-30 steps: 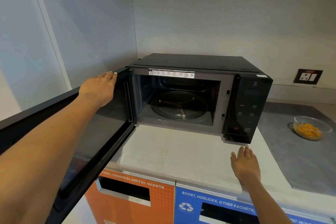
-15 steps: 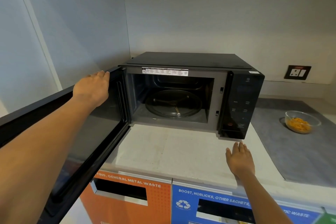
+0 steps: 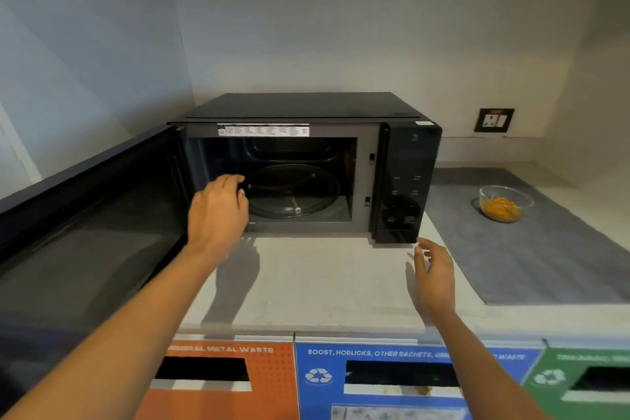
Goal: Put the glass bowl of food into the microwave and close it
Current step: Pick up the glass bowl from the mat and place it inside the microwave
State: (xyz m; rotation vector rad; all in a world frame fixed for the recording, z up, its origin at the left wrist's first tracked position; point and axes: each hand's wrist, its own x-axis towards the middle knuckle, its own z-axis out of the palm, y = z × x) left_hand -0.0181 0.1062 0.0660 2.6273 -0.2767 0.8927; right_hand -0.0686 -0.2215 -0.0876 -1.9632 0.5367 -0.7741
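Since the earlier frame, the left hand (image 3: 218,211) has left the top edge of the black swung-open microwave door (image 3: 92,215) and is now hanging with loosely curled, empty fingers before the black countertop microwave (image 3: 306,153), just at 9 o'clock of its round glass turntable (image 3: 293,191). The right hand (image 3: 434,278) is hovering open-fingered, holding nothing, over the pale stone counter (image 3: 324,280). The clear glass bowl of orange food (image 3: 505,203) is sitting on the grey mat (image 3: 531,259), at 3 o'clock of the microwave, well apart from both hands.
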